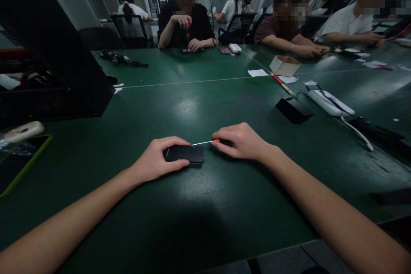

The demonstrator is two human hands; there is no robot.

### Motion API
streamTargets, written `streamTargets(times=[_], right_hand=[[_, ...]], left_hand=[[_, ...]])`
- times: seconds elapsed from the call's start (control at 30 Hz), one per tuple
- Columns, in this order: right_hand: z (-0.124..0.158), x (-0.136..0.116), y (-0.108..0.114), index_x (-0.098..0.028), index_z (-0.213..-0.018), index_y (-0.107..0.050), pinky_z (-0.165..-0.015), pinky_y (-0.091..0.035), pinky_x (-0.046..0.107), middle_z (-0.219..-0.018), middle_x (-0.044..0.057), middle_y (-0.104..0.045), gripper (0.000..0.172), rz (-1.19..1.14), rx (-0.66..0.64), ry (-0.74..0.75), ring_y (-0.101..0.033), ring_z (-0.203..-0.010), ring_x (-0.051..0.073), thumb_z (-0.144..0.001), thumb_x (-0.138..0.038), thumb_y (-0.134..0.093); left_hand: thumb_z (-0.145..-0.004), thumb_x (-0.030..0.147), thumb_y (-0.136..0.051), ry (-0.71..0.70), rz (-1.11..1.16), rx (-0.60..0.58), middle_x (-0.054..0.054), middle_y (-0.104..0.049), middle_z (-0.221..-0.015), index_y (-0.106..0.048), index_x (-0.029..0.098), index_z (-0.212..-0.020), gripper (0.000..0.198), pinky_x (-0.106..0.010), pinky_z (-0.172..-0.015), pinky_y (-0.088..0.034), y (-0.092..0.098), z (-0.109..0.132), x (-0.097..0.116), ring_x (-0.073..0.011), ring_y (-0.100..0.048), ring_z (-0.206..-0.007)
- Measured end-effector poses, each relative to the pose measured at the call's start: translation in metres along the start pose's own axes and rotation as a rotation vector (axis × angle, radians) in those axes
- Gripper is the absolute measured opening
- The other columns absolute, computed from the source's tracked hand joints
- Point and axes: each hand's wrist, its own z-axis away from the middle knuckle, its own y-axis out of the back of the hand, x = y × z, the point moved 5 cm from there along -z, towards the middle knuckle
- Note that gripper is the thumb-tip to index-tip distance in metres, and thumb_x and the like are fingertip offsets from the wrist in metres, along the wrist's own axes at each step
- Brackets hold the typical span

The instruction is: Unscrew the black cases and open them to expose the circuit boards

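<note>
Flat on the green table lies a small black rectangular box [189,154], its casing plain and dark. My left hand [160,156] grips its left end, thumb along the near side and fingers along the far side. A screwdriver [205,142] with a thin metal shaft and an orange-red handle is held in my right hand [239,141], whose fingers are closed round the handle and hide most of it. The shaft points left, and its tip is at the far edge of the black box; whether it touches a screw I cannot tell.
A black adapter-like block [293,109] and a white power strip [332,102] lie to the right. Farther back stands an open cardboard box [284,65]. A green-edged phone or tablet [22,158] lies at left, near a dark slanted panel [64,38]. Other people sit across the table.
</note>
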Motion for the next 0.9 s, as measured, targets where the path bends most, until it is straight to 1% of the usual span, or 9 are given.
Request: streamTargets(times=[0.2, 0.37, 0.43, 0.6, 0.73, 0.8, 0.9], right_hand=[[0.005, 0.002, 0.006, -0.014, -0.091, -0.070, -0.058, -0.034, 0.025, -0.071, 0.002, -0.066, 0.030, 0.059, 0.095, 0.089, -0.056, -0.060, 0.010, -0.099, -0.033, -0.049], [0.004, 0.001, 0.005, -0.015, -0.088, -0.069, -0.057, -0.034, 0.025, -0.068, 0.001, -0.063, 0.028, 0.056, 0.119, 0.109, -0.055, -0.058, 0.010, -0.098, -0.033, -0.049], [0.002, -0.002, 0.001, -0.015, -0.090, -0.069, -0.058, -0.036, 0.025, -0.070, 0.002, -0.065, 0.028, 0.032, 0.109, 0.102, -0.056, -0.059, 0.010, -0.099, -0.032, -0.050], [-0.005, -0.007, -0.017, -0.014, -0.102, -0.070, -0.063, -0.041, 0.024, -0.084, 0.004, -0.072, 0.026, -0.092, 0.067, 0.052, -0.062, -0.068, 0.012, -0.099, -0.031, -0.050], [-0.007, -0.005, -0.023, -0.014, -0.105, -0.069, -0.069, -0.045, 0.024, -0.089, 0.005, -0.074, 0.027, -0.168, 0.042, 0.021, -0.065, -0.073, 0.013, -0.100, -0.033, -0.050], [-0.005, -0.005, -0.020, -0.015, -0.106, -0.069, -0.067, -0.043, 0.024, -0.088, 0.004, -0.072, 0.028, -0.125, 0.027, 0.045, -0.063, -0.073, 0.012, -0.101, -0.033, -0.049], [-0.003, -0.006, -0.009, -0.015, -0.104, -0.070, -0.062, -0.038, 0.026, -0.080, 0.003, -0.067, 0.031, 0.058, 0.045, 0.103, -0.059, -0.068, 0.013, -0.103, -0.036, -0.046]], left_hand=[[-0.084, 0.041, -0.077, 0.004, 0.020, -0.006, -0.006, -0.074, -0.114, -0.071, 0.020, -0.116, 0.039, -0.033, -0.090, -0.053, 0.001, 0.001, 0.000, -0.0232, -0.070, -0.103], [-0.084, 0.040, -0.077, 0.007, 0.041, -0.023, -0.006, -0.074, -0.114, -0.071, 0.020, -0.116, 0.038, -0.032, -0.091, -0.051, 0.000, 0.001, 0.000, -0.0227, -0.069, -0.104], [-0.084, 0.040, -0.077, 0.009, 0.047, -0.029, -0.005, -0.073, -0.114, -0.071, 0.020, -0.116, 0.038, -0.032, -0.091, -0.051, 0.000, 0.000, 0.000, -0.0225, -0.068, -0.105], [-0.084, 0.042, -0.078, 0.026, 0.044, -0.038, -0.005, -0.073, -0.117, -0.070, 0.021, -0.117, 0.040, -0.032, -0.093, -0.051, 0.000, -0.001, -0.001, -0.0235, -0.068, -0.107], [-0.084, 0.041, -0.077, 0.030, 0.030, -0.085, -0.005, -0.072, -0.119, -0.070, 0.021, -0.121, 0.042, -0.033, -0.094, -0.051, 0.002, -0.001, -0.002, -0.0240, -0.067, -0.109], [-0.084, 0.040, -0.076, 0.028, 0.021, -0.101, -0.006, -0.073, -0.120, -0.070, 0.022, -0.122, 0.042, -0.034, -0.095, -0.051, 0.004, -0.002, -0.002, -0.0243, -0.067, -0.110], [-0.085, 0.039, -0.076, 0.022, 0.011, -0.110, -0.006, -0.073, -0.122, -0.070, 0.022, -0.123, 0.042, -0.034, -0.097, -0.050, 0.004, -0.001, -0.002, -0.0248, -0.067, -0.111]])
